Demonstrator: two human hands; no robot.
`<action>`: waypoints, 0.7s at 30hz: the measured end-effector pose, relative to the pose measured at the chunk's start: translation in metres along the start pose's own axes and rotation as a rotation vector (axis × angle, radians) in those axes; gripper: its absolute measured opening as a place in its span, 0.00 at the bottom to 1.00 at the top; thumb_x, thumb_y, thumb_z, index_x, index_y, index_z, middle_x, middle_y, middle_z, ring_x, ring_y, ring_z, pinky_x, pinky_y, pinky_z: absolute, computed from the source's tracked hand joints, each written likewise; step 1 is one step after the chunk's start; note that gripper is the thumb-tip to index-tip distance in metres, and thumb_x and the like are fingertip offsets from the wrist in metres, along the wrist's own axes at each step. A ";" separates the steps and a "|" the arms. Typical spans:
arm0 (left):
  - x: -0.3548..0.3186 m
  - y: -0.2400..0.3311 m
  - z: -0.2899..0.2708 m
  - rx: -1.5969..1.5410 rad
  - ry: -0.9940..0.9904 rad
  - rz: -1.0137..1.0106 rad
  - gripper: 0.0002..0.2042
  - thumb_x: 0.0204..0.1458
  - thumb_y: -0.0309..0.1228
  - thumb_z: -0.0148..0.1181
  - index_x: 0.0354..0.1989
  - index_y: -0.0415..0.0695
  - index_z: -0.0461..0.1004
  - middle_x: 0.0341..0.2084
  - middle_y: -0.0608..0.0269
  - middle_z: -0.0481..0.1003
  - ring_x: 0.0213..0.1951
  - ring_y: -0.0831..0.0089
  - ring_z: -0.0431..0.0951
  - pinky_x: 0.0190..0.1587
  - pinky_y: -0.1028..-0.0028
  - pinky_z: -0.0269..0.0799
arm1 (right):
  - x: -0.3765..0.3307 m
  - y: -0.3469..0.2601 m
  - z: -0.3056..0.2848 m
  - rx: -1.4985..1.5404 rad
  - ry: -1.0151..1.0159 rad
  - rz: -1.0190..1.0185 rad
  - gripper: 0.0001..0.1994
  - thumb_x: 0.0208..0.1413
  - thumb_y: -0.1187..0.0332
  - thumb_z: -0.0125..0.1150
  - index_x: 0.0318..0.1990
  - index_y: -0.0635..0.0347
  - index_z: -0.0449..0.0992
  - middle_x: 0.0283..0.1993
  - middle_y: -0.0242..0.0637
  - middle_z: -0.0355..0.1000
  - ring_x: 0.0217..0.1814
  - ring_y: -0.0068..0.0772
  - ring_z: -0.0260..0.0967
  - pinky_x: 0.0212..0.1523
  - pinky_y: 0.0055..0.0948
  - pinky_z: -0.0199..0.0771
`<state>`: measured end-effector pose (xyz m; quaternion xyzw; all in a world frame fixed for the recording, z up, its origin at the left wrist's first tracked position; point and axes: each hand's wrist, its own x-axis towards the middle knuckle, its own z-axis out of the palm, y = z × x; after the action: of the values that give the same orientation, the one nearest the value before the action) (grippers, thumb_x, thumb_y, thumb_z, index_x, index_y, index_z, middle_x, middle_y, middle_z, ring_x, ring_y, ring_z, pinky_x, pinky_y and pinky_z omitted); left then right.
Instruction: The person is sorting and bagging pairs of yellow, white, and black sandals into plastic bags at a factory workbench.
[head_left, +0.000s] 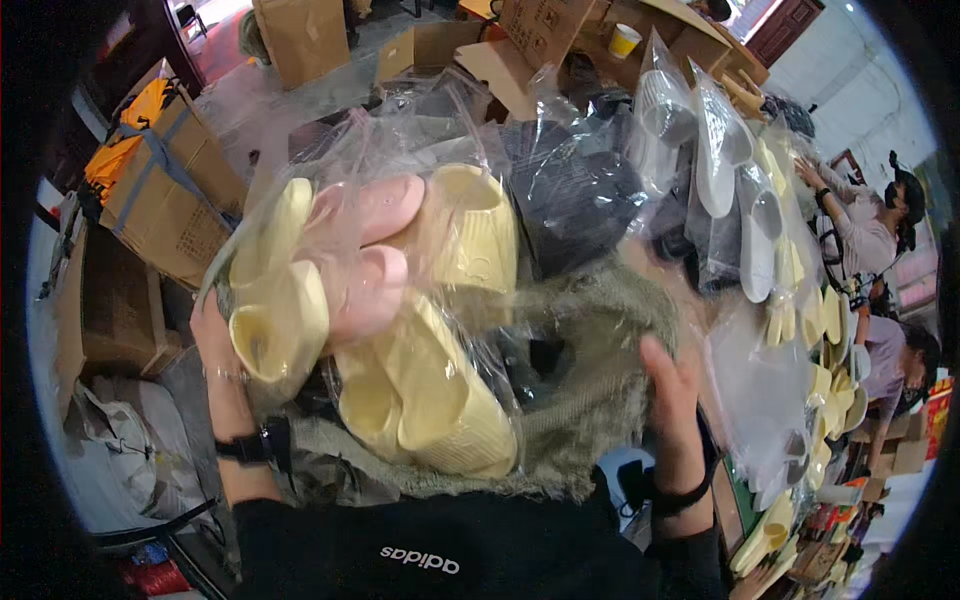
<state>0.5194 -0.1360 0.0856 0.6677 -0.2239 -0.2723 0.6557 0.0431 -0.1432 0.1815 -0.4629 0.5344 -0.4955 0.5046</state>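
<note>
A bundle of clear plastic bags holding yellow slippers and a pink pair rests against my chest on an olive green woven sack. My left hand grips the bundle's left side, by a yellow slipper. My right hand clutches the sack's right edge. Black slippers in a bag lie behind the yellow ones. White slippers in bags stand at the upper right.
Cardboard boxes are stacked at the left and along the top. A person in a mask reaches toward the bagged slippers at the right, with another person below. More yellow slippers pile at the right.
</note>
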 end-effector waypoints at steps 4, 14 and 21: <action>0.098 -0.063 -0.037 0.684 0.273 0.172 0.17 0.52 0.34 0.49 0.40 0.29 0.72 0.40 0.48 0.74 0.37 0.62 0.74 0.41 0.70 0.67 | 0.042 0.048 -0.067 -0.824 0.140 -0.059 0.10 0.49 0.69 0.54 0.26 0.69 0.72 0.20 0.29 0.67 0.24 0.20 0.62 0.25 0.26 0.62; 0.146 -0.095 -0.144 0.917 -0.083 0.273 0.20 0.48 0.41 0.56 0.40 0.33 0.70 0.31 0.49 0.74 0.33 0.66 0.73 0.39 0.69 0.66 | 0.064 -0.026 -0.136 -0.620 0.613 -0.441 0.11 0.46 0.67 0.63 0.34 0.64 0.71 0.31 0.34 0.70 0.34 0.25 0.65 0.37 0.26 0.65; 0.116 -0.173 -0.249 0.965 -0.343 -0.100 0.28 0.50 0.47 0.50 0.48 0.31 0.67 0.35 0.45 0.75 0.42 0.51 0.73 0.41 0.64 0.66 | 0.113 0.009 -0.252 -1.036 1.075 -0.379 0.37 0.40 0.47 0.64 0.51 0.68 0.63 0.51 0.52 0.61 0.59 0.48 0.53 0.59 0.41 0.50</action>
<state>0.7603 -0.0173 -0.0970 0.8498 -0.3964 -0.2745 0.2130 -0.2153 -0.2392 0.1632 -0.4194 0.7815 -0.4169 -0.1989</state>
